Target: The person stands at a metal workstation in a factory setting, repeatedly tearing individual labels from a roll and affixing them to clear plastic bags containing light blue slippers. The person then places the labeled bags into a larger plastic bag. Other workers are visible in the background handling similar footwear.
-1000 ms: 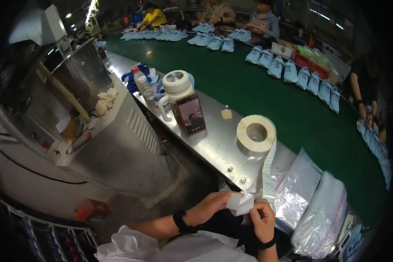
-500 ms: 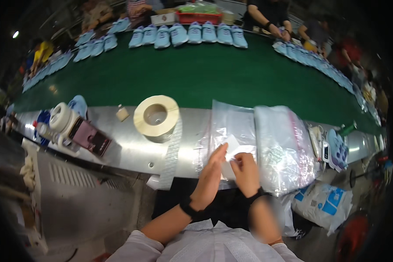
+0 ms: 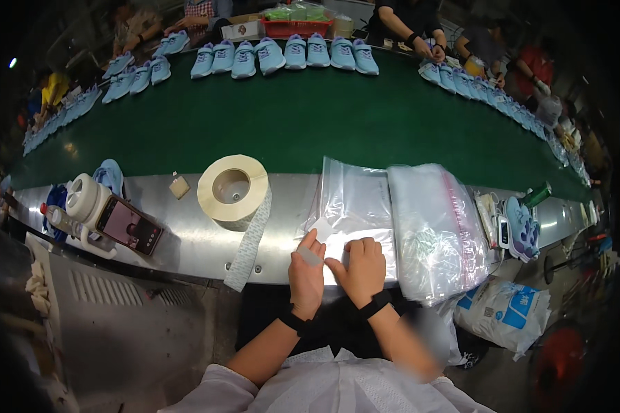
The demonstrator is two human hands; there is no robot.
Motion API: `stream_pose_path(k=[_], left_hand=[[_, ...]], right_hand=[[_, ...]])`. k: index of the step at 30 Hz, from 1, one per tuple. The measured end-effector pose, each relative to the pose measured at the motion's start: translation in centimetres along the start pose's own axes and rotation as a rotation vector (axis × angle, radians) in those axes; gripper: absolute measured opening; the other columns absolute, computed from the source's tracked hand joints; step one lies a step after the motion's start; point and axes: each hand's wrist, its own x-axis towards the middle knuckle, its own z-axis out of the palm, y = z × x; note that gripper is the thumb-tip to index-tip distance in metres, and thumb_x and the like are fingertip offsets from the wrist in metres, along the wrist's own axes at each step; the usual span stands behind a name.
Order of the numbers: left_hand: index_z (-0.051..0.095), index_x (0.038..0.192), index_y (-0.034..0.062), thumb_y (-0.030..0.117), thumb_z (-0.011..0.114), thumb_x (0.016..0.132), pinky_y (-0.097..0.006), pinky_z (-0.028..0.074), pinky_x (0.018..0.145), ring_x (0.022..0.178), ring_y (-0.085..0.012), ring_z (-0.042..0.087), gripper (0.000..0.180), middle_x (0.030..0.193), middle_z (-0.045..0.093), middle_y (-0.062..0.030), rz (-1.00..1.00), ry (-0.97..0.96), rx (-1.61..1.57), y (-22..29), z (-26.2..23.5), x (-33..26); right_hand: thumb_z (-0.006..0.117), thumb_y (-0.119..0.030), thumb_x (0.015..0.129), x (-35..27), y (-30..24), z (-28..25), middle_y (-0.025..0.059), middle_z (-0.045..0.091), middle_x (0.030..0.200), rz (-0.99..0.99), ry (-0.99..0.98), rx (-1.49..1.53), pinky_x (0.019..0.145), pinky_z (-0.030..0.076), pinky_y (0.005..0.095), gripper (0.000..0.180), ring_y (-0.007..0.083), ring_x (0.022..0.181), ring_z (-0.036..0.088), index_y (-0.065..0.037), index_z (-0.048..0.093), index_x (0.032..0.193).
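Note:
My left hand [image 3: 306,279] is closed with its palm turned inward, near the table's front edge. Across its fingers lies a small pale label [image 3: 311,257], and a white piece [image 3: 321,228] shows past the fingertips. Close beside it, my right hand [image 3: 362,274] has its fingers curled and its thumb toward the left hand; what they hold, if anything, is hidden. Both hands are over the near part of a clear plastic bag [image 3: 355,186]. To the left stands a large roll of labels [image 3: 210,192], its loose strip [image 3: 248,249] trailing to the metal edge.
A stack of clear bags [image 3: 427,227] lies right of my hands. Leftward are a white jug [image 3: 83,196], a phone [image 3: 129,226] and a small bottle [image 3: 179,186]. Light-blue shoes [image 3: 295,53] line the green belt's [image 3: 282,117] far side, where other people work. A shoe [image 3: 521,230] sits right.
My left hand has drawn back toward me and turned, and a pale label now shows across its fingers. My right hand has shifted slightly left. The roll's strip has swung left.

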Motion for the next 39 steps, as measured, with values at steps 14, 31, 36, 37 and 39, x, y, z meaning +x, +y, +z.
stream_pose_path(k=[14, 31, 36, 37, 39], left_hand=[[0.027, 0.134, -0.0062, 0.048, 0.022, 0.095, -0.039, 0.016, 0.110, 0.132, -0.0276, 0.023, 0.067, 0.138, 0.029, -0.0184, -0.005, -0.397, 0.943, 1.6, -0.2, 0.7], [0.036, 0.129, -0.0003, 0.073, 0.027, 0.081, -0.041, 0.047, 0.085, 0.102, -0.0236, 0.054, 0.088, 0.118, 0.050, -0.0146, -0.934, -0.351, -0.028, 1.7, 5.6, 4.9], [0.008, 0.143, 0.0113, 0.072, 0.031, 0.081, -0.066, 0.027, 0.095, 0.122, -0.0420, 0.035, 0.090, 0.139, 0.025, -0.0216, -0.951, -0.123, -0.124, 4.2, 5.7, 2.9], [0.010, 0.142, 0.0103, 0.071, 0.031, 0.081, -0.065, 0.029, 0.094, 0.122, -0.0414, 0.035, 0.088, 0.138, 0.027, -0.0217, -0.898, -0.161, -0.114, 5.0, 5.4, 2.6], [0.019, 0.139, 0.0092, 0.068, 0.027, 0.084, -0.061, 0.037, 0.091, 0.120, -0.0390, 0.040, 0.081, 0.133, 0.034, -0.0218, -0.779, -0.178, -0.101, 5.6, 4.2, 1.8]], right_hand=[[0.056, -0.008, 0.082, -0.1, 2.7, -4.2, 0.0086, 0.054, 0.082, 0.344, 0.020, 0.706, 0.063, 0.043, 0.0303, 0.009, 0.0200, 0.074, 0.053, 0.000, 0.056, 0.078], [0.061, -0.010, 0.080, 0.0, 3.6, -6.1, 0.0145, 0.052, 0.109, -0.135, -0.205, 0.618, 0.086, 0.042, 0.0330, 0.028, 0.0282, 0.100, 0.052, -0.003, 0.052, 0.106], [0.067, -0.005, 0.065, -3.1, 3.7, -6.8, 0.0152, 0.051, 0.117, -0.287, -0.213, 0.284, 0.093, 0.039, 0.0397, 0.056, 0.0340, 0.109, 0.048, -0.002, 0.047, 0.117], [0.065, -0.002, 0.063, -2.7, 3.9, -6.6, 0.0149, 0.053, 0.113, -0.287, -0.169, 0.200, 0.091, 0.040, 0.0403, 0.054, 0.0343, 0.105, 0.049, -0.002, 0.049, 0.115], [0.059, 0.002, 0.061, -2.5, 3.6, -6.0, 0.0149, 0.055, 0.102, -0.221, -0.128, 0.098, 0.081, 0.042, 0.0428, 0.047, 0.0348, 0.093, 0.051, -0.003, 0.053, 0.107]])
